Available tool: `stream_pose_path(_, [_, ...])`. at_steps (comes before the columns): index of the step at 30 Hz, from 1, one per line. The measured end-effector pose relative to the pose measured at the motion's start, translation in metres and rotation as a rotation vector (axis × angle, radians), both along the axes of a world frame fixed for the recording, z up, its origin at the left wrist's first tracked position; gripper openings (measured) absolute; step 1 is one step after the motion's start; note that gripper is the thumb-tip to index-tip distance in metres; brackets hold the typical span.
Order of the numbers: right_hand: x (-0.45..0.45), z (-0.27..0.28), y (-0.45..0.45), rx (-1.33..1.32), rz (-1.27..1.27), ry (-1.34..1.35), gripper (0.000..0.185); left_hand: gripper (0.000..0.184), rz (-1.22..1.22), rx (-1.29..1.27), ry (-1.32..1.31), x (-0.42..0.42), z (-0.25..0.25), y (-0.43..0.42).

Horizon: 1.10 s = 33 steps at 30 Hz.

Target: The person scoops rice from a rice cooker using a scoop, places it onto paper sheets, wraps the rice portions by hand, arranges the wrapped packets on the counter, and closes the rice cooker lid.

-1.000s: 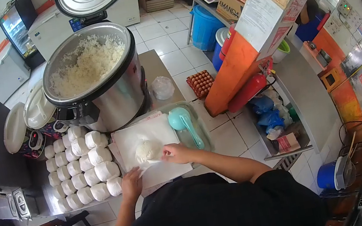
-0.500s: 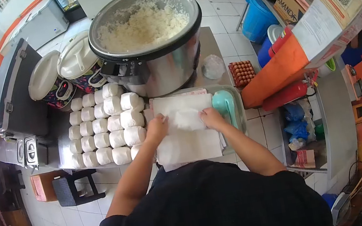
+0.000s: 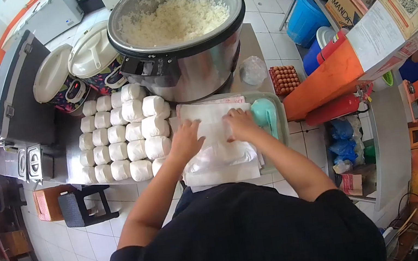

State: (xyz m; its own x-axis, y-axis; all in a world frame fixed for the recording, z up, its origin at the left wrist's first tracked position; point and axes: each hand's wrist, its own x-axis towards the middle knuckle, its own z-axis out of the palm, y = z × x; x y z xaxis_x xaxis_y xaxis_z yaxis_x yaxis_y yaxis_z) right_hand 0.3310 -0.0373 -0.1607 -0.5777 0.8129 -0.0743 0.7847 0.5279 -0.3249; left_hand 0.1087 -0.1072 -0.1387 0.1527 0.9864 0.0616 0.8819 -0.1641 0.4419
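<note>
A stack of white wrapping paper (image 3: 199, 178) lies in front of me, with a shiny translucent sheet (image 3: 227, 156) over its near part. My left hand (image 3: 186, 141) rests on the left side of the stack, thumb and fingers spread. On the right side, my right hand (image 3: 241, 124) touches the paper, its thumb apart from its fingers. Left of the stack stand rows of white paper-wrapped bundles (image 3: 134, 132), some piled on others. A turquoise object (image 3: 264, 112) with a slotted side sits right of the stack, in a pale tray (image 3: 283, 129).
A large cooker of white rice (image 3: 185, 73) stands just beyond the papers. Two lidded cookers (image 3: 96, 52) and a dark cooler box (image 3: 13, 99) are at the left. A clear plastic bag (image 3: 253, 71), an egg tray (image 3: 284, 79) and an orange pillar (image 3: 325, 80) are at the right.
My hands have gone from pinching the sheet's sides to lying spread farther up the stack. The shiny sheet now lies closer to my body. The view has shifted slightly.
</note>
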Motion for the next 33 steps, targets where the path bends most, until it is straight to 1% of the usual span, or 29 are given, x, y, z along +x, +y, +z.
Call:
stream_pose_path(1, [-0.006,0.002,0.007,0.018,0.061,-0.141,0.053,0.042,-0.059,0.094,-0.026,0.002,-0.007,0.009])
stream_pose_path(2, [-0.010,0.004,0.014,0.013,0.063,-0.141,0.053,0.042,-0.057,0.089,-0.026,0.002,-0.014,0.017])
stream_pose_path(4, [-0.018,0.012,0.021,-0.160,0.242,-0.464,0.050,0.030,-0.112,0.237,0.195,0.000,-0.023,0.028])
stream_pose_path(5, [-0.015,0.002,0.024,-0.175,0.180,-0.371,0.040,0.030,-0.116,0.230,0.194,-0.005,-0.022,0.035])
stream_pose_path(6, [-0.010,0.004,0.024,-0.183,0.180,-0.373,0.040,0.024,-0.204,0.066,0.164,-0.010,-0.013,0.041])
stream_pose_path(7, [-0.004,0.011,0.023,-0.317,0.128,-0.154,0.036,0.018,-0.287,-0.097,0.129,-0.013,-0.003,0.040])
stream_pose_path(8, [0.003,0.018,0.021,-0.448,0.074,0.064,0.032,0.018,-0.283,-0.103,0.122,-0.014,0.006,0.033])
stream_pose_path(9, [0.010,0.027,0.013,-0.454,0.077,0.058,0.032,0.016,-0.265,-0.250,-0.030,-0.015,0.019,0.025])
stream_pose_path(10, [0.017,0.039,0.000,-0.399,0.035,0.176,0.031,0.014,-0.245,-0.393,-0.182,-0.016,0.025,0.019])
stream_pose_path(11, [0.022,0.044,-0.011,-0.340,-0.008,0.296,0.030,0.014,-0.243,-0.395,-0.185,-0.017,0.025,0.010])
stream_pose_path(12, [0.026,0.045,-0.021,-0.339,-0.006,0.295,0.030,0.009,-0.277,-0.295,-0.192,-0.017,0.023,-0.005])
stream_pose_path(13, [0.030,0.045,-0.030,-0.484,-0.053,0.344,0.027,0.006,-0.311,-0.194,-0.199,-0.017,0.021,-0.019])
stream_pose_path(14, [0.034,0.044,-0.041,-0.631,-0.101,0.392,0.024,0.006,-0.310,-0.193,-0.202,-0.017,0.019,-0.031])
stream_pose_path(15, [0.038,0.035,-0.050,-0.631,-0.100,0.390,0.024,0.006,-0.378,-0.145,-0.161,-0.018,0.016,-0.043])
stream_pose_path(16, [0.040,0.021,-0.057,-0.497,0.061,0.340,0.020,0.008,-0.447,-0.098,-0.118,-0.017,0.012,-0.052])
stream_pose_path(17, [0.043,0.007,-0.065,-0.362,0.220,0.288,0.015,0.008,-0.446,-0.098,-0.118,-0.015,0.005,-0.060])
stream_pose_path(18, [0.043,0.001,-0.074,-0.363,0.222,0.289,0.015,0.007,-0.399,-0.126,-0.146,-0.013,-0.006,-0.067])
stream_pose_path(19, [0.041,-0.004,-0.083,-0.314,0.172,0.320,0.012,0.007,-0.353,-0.152,-0.173,-0.011,-0.016,-0.071])
stream_pose_path(20, [0.037,-0.009,-0.089,-0.265,0.122,0.352,0.009,0.007,-0.352,-0.152,-0.172,-0.010,-0.027,-0.071])
stream_pose_path(22, [0.031,-0.017,-0.095,-0.238,0.132,0.386,0.010,0.011,-0.288,-0.107,-0.255,-0.004,-0.034,-0.071])
stream_pose_path(23, [0.029,-0.021,-0.097,-0.194,0.151,0.409,0.010,0.011,-0.288,-0.106,-0.253,-0.004,-0.037,-0.072])
stream_pose_path(24, [0.025,-0.016,-0.098,-0.148,0.172,0.432,0.011,0.009,-0.307,-0.133,-0.281,-0.002,-0.027,-0.071])
stream_pose_path(26, [0.023,-0.007,-0.104,-0.126,0.173,0.436,0.013,0.010,-0.324,-0.158,-0.307,0.000,-0.022,-0.071])
stream_pose_path(27, [0.022,-0.001,-0.107,-0.107,0.171,0.439,0.015,0.011,-0.341,-0.133,-0.266,0.000,-0.027,-0.070])
stream_pose_path(28, [0.024,-0.012,-0.105,-0.104,0.171,0.441,0.015,0.012,-0.361,-0.105,-0.223,0.000,-0.034,-0.068])
stream_pose_path(29, [0.026,-0.028,-0.099,-0.139,0.162,0.426,0.016,0.012,-0.363,-0.100,-0.220,-0.002,-0.041,-0.065])
stream_pose_path(31, [0.026,-0.028,-0.091,-0.171,0.151,0.412,0.018,0.014,-0.261,-0.154,-0.250,-0.004,-0.047,-0.061])
stream_pose_path(32, [0.027,-0.028,-0.085,-0.332,0.030,0.438,0.019,0.014,-0.263,-0.155,-0.249,-0.006,-0.050,-0.059])
stream_pose_path(33, [0.025,-0.022,-0.080,-0.493,-0.094,0.461,0.020,0.014,-0.178,-0.301,-0.272,-0.007,-0.037,-0.054])
